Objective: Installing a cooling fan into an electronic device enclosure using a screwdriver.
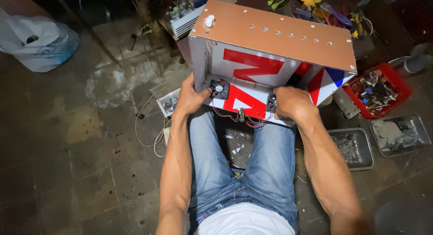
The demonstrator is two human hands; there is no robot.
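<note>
Both hands hold the open white, red and blue box resting on the knees. The left hand grips its near left edge beside a small black fan. The right hand closes over a second fan. This looks like fitting the fans; next calls for seating them squarely, clear of the red wires.

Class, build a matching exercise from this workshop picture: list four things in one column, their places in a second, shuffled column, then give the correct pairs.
Things:
1. small black fan
2. red tray
3. white plastic bag
4. grey metal tray

Places:
A. far left on the floor
B. inside the open box, by the left hand
C. on the floor beside the right forearm
D. to the right of the box, full of small parts

Pairs: 1-B, 2-D, 3-A, 4-C
</note>
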